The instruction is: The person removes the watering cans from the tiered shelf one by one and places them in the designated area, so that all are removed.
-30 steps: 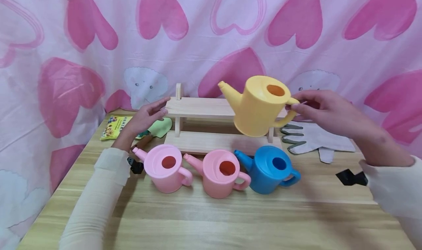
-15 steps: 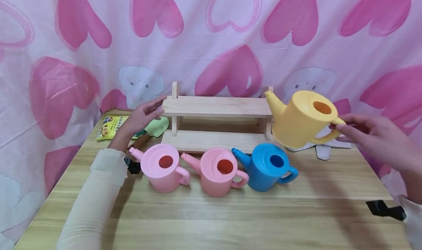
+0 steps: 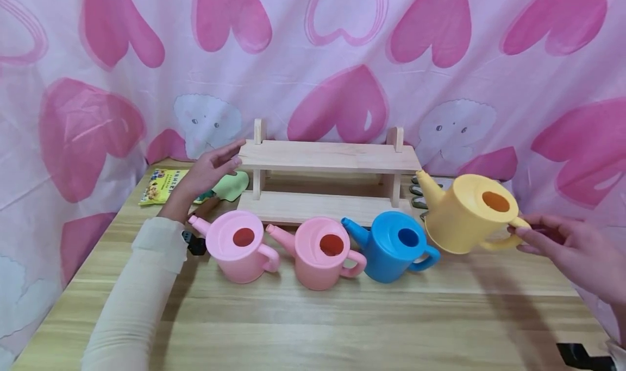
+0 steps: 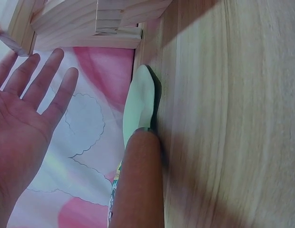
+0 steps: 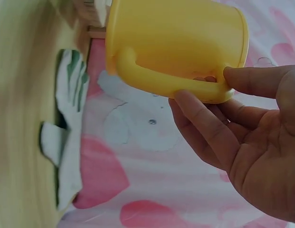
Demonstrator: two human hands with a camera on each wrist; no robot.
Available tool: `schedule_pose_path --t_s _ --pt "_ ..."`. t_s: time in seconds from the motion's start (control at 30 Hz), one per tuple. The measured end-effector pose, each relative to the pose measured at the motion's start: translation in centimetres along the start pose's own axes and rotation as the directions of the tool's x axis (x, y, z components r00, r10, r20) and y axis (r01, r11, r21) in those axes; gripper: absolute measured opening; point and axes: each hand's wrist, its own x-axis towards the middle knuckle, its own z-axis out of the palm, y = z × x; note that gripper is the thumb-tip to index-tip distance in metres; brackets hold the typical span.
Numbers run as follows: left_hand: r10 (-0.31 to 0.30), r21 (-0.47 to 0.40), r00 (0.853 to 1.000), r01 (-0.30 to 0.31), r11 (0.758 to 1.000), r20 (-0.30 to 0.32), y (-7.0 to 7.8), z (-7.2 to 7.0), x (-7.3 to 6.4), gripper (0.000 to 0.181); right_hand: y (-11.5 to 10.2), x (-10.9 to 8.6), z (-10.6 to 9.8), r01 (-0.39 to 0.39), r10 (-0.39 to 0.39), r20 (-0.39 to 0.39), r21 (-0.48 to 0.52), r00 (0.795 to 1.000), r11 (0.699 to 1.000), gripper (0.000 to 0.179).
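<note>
My right hand (image 3: 569, 246) pinches the handle of a yellow watering can (image 3: 469, 213), held right of the blue can with its spout pointing left. In the right wrist view, thumb and fingers grip the top of that handle, and the yellow can (image 5: 181, 42) fills the upper part. My left hand (image 3: 212, 170) has its fingers extended at the left end of a two-tier wooden rack (image 3: 327, 156). The left wrist view shows the palm with fingertips right at the wood. In front of the rack stand two pink watering cans (image 3: 237, 246) (image 3: 323, 254) and a blue watering can (image 3: 393, 246).
A white-and-green glove (image 5: 69, 123) lies behind the yellow can, partly hidden in the head view. Left of the rack are a yellow packet (image 3: 163, 185) and a trowel (image 4: 140, 104) with a pale green blade and brown handle. A heart-patterned curtain (image 3: 337, 50) hangs behind the table.
My right hand has carried the yellow watering can from in front of the rack to the right and down, to beside the blue can. The left hand stays at the rack's end.
</note>
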Motion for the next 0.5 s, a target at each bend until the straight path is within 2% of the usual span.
schedule_pose_path --t_s 0.2,0.4,0.5 --pt "-0.015 0.008 1.0 0.015 1.0 -0.003 0.0 0.1 0.2 0.058 1.7 -1.1 1.1 -0.061 0.06 0.053 0.018 0.997 0.998 0.025" --pt "-0.006 0.016 1.0 0.006 1.0 -0.002 0.0 0.0 0.1 0.057 2.3 -1.5 2.0 -0.091 0.095 0.051 -0.063 0.994 0.994 0.026" --pt "0.005 0.015 1.0 -0.005 1.0 0.005 0.1 0.0 0.0 0.058 2.5 -1.7 2.5 -0.091 0.094 0.051 -0.065 0.994 0.994 0.024"
